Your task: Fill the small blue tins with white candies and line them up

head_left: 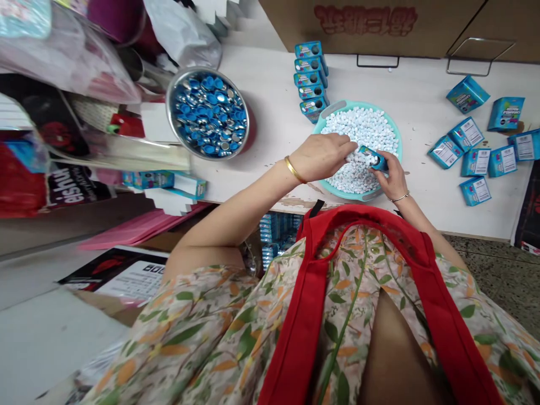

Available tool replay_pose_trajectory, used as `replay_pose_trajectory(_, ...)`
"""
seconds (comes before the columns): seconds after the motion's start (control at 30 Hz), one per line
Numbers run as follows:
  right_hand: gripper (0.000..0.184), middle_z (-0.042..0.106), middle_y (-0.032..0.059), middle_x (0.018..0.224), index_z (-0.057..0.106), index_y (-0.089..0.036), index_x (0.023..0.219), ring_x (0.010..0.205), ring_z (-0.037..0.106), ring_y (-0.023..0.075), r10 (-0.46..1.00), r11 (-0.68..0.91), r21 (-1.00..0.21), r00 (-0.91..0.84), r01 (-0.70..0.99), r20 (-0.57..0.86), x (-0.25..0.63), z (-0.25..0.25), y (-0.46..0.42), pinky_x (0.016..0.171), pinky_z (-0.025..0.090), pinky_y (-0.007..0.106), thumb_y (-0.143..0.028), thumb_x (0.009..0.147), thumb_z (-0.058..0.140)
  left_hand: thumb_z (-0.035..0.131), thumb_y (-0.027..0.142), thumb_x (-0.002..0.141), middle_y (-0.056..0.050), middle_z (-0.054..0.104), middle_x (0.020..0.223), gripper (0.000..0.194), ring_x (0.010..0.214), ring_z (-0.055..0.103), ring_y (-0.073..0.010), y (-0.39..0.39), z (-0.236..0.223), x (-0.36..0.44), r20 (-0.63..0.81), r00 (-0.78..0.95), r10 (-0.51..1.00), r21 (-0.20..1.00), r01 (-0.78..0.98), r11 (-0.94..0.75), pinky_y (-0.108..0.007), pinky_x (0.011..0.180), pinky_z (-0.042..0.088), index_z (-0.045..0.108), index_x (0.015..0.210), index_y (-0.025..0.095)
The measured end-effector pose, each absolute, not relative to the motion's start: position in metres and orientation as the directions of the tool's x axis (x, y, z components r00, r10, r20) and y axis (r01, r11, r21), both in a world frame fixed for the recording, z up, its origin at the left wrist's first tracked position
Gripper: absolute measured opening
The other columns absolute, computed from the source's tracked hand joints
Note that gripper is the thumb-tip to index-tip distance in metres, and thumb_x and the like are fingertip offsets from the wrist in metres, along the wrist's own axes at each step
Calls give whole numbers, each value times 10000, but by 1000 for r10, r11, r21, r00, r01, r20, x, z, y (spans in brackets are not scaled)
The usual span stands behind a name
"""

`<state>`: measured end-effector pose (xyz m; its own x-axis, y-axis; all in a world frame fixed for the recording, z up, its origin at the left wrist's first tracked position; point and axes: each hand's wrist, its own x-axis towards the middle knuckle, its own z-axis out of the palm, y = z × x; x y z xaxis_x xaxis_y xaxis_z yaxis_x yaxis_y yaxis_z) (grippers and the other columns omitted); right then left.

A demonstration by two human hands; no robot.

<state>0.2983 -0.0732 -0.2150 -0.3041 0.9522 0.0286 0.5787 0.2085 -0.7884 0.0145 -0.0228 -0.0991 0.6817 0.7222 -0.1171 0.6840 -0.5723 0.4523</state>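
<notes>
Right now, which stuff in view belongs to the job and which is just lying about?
Job, by the look of it:
blue container in right hand
white pellets at left hand
teal basin
probably metal bowl, row of blue containers

Lying about, seemingly:
pink sheets
white plastic bag

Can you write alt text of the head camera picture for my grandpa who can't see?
A right hand holds a small blue box over a turquoise basin of white pellets, the left hand beside it. A metal bowl of blue and silver pieces sits to the left, with more blue boxes on the table.
</notes>
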Motion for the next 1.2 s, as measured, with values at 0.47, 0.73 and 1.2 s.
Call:
replay_pose_trajectory(0.47,691,705,169,1489,576,-289,1523,1418,672,379,951,180,-826,-310,534,7,290,-230,-80,1255,554,633,-756,1016,539,451,269,1120,-72,685,979,309,1063,751,-278,-24,-67,39,-118,676,727,356,712,-605,-442,982,555,659,1329,175)
replay_pose_trajectory(0.73,688,729,151,1327,641,-294,1401,1311,686,377,966,180,-878,-248,444,73,280,-229,-83,1190,578,666,-815,953,629,643,504,1048,-100,713,1185,402,1102,711,-293,-20,-85,4,-65,675,735,534,646,-546,-436,963,574,682,1318,209)
replay_pose_trajectory(1.2,755,715,160,1334,600,-259,1492,1309,714,343,996,82,-857,-71,509,53,285,-223,17,1181,591,666,-831,1052,379,811,678,907,-49,643,972,495,925,626,-248,-17,-191,-122,82,6,997,637,769,-57,-419,905,557,646,1063,238)
